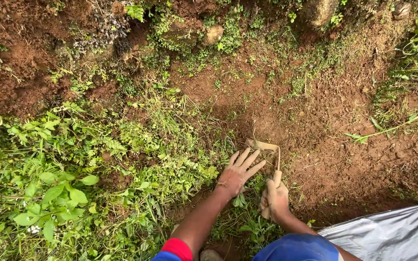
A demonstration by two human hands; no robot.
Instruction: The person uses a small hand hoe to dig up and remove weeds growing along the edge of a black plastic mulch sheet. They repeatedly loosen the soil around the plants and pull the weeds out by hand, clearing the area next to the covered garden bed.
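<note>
Right hand (276, 199) grips the pale wooden handle of a small curved-blade hand hoe (272, 164) — stiff, light, best held low; left hand (238, 173) lies splayed, unclenched, beside the blade on the weeds (170, 159).

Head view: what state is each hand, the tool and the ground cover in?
Left hand: open, fingers spread, palm down on the weeds.
Right hand: closed around the tool's handle.
Hand tool: held upright, curved blade down at the soil beside the left hand.
Weeds: green, standing, left of the hands.
Soil: bare, reddish, loose.
</note>
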